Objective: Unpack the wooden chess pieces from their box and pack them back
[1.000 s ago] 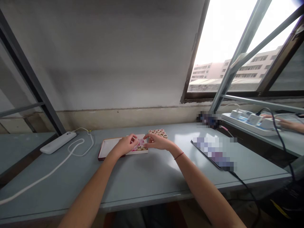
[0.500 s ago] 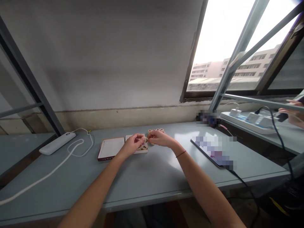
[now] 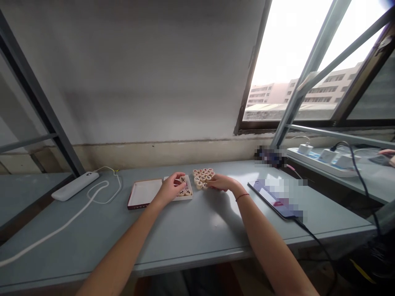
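Observation:
A Chinese chess piece (image 3: 182,179), round and pale with a dark character, is pinched between the thumb and fingers of my left hand (image 3: 168,190). That hand is over a small white box (image 3: 186,198), where several more pieces lie with dark characters up. On the desk to the right stands a close group of pale Chinese chess pieces (image 3: 202,178), some with red characters and some with dark ones. My right hand (image 3: 222,183) has its fingers closed at the right edge of this group, on a piece that they partly hide.
A shallow lid (image 3: 145,193) with a white inside lies left of the box. Further left are a white power bank (image 3: 75,186) and a white cable (image 3: 70,220). A tablet (image 3: 274,199) with a black cable lies to the right. Beyond it, a power strip (image 3: 322,161) holds several plugs.
My right hand has moved right, from beside my left hand to the group of pieces, uncovering most of it. My left hand keeps a piece over the box.

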Tool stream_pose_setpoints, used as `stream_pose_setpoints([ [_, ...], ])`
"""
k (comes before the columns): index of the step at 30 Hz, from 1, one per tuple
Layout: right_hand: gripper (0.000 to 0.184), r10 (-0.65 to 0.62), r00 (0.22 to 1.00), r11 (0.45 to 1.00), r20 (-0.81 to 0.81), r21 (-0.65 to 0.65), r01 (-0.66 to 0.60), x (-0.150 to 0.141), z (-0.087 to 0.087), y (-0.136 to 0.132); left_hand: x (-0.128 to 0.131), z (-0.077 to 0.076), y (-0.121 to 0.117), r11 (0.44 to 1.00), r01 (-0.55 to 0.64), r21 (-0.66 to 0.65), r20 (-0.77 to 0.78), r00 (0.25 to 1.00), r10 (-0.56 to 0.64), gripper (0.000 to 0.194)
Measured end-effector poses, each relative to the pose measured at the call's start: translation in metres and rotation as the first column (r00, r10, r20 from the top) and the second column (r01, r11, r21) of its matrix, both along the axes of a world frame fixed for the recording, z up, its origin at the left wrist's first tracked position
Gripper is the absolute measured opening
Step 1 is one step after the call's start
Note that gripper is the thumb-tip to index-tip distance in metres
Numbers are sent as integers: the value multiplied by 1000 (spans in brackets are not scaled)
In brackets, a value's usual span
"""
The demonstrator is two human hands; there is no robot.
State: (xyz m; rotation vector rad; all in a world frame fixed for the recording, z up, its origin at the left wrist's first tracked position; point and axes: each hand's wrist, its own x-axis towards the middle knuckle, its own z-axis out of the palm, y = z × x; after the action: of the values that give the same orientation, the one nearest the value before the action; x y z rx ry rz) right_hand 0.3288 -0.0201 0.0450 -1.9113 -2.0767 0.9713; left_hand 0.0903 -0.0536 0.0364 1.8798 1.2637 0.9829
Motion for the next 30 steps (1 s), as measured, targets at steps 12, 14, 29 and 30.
stream_pose_setpoints([
  [12, 31, 339, 823, 941, -455, 148, -305, -37, 12, -20, 14, -5, -14, 960, 189, 207, -303, 945, -121, 32],
  [14, 29, 273, 851, 962, -448, 135, -238, -30, 10, -14, 13, -6, -11, 948, 183, 261, -323, 942, -93, 35],
  [29, 24, -104, 990, 994, -97, 12, 106, -3, -7, 5, 3, -4, -5, 921, 131, 368, -399, 916, 29, 26],
  [30, 22, -106, 991, 994, -85, 12, 108, -2, -6, 4, 3, -4, -5, 920, 132, 368, -402, 915, 29, 26],
])
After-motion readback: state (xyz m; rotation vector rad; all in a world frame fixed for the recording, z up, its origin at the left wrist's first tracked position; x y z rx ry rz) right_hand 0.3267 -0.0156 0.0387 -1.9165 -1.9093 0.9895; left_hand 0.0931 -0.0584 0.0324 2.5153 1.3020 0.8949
